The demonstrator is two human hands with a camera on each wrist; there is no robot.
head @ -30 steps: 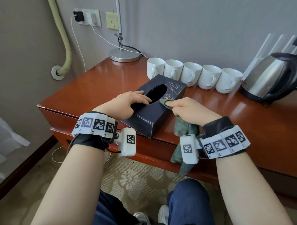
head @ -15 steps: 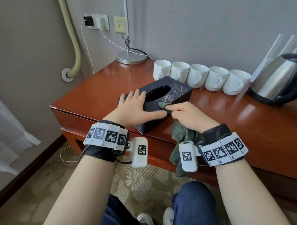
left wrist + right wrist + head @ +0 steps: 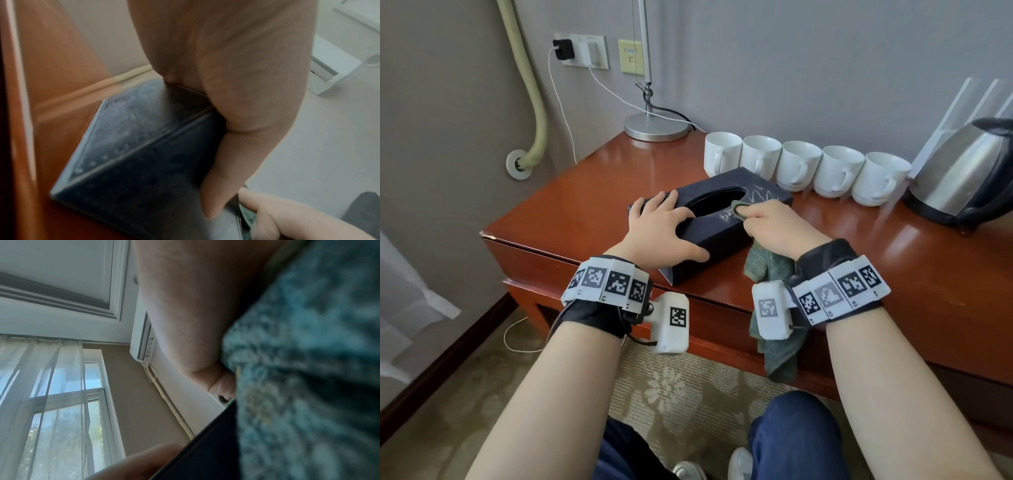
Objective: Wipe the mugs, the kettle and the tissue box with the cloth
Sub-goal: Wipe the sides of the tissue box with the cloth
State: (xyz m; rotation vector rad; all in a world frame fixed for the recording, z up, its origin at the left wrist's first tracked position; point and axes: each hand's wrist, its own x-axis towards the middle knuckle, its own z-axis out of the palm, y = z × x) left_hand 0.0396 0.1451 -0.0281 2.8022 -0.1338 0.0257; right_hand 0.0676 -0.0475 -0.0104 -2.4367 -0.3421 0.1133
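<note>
A dark navy tissue box (image 3: 763,197) lies at an angle near the front of the wooden table (image 3: 585,205). My left hand (image 3: 664,226) lies flat on its near-left end, fingers spread and thumb stretched along the near side (image 3: 226,170). My right hand (image 3: 767,222) pinches a green cloth (image 3: 770,270) and presses a fold of it onto the box top beside the oval opening. The rest of the cloth hangs over the table edge. Several white mugs (image 3: 801,168) stand in a row behind the box. A steel kettle (image 3: 962,171) stands at the far right.
A lamp base (image 3: 655,126) with its cable sits at the table's back left corner. Clear acrylic stands (image 3: 962,102) lean by the wall behind the kettle. The table's left edge is close to the box. My knees are below the front edge.
My left hand slid from the box opening to lie flat on the near-left end. My right hand stays with the cloth on the box top by the opening.
</note>
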